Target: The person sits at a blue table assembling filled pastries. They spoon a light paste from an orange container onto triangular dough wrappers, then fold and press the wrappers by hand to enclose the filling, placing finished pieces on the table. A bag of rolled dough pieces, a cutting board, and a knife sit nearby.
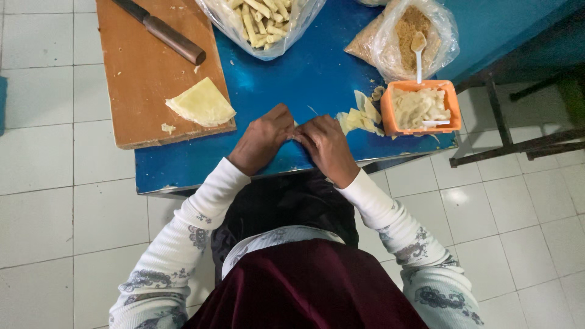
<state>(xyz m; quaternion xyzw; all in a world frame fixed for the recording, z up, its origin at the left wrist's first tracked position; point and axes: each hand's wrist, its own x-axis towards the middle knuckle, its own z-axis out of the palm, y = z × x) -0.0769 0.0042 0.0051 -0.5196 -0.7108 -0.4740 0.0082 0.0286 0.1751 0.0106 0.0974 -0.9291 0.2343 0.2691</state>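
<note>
My left hand [263, 140] and my right hand [326, 145] meet fingertip to fingertip over the blue table [304, 73], pinching a small pale dough piece [297, 125] that is almost fully hidden between them. Just right of my hands lies a small pile of pale dough wrappers [361, 116]. Beside it stands an orange square tub [420, 108] with pale filling and a white spoon in it.
A wooden cutting board [146, 67] at the left carries a stack of yellow dough sheets [201, 103] and a knife [161, 30]. A plastic bag of rolled sticks [259, 21] and a bag of brown crumbs [405, 36] with a spoon sit at the back. A dark metal frame [518, 140] stands to the right.
</note>
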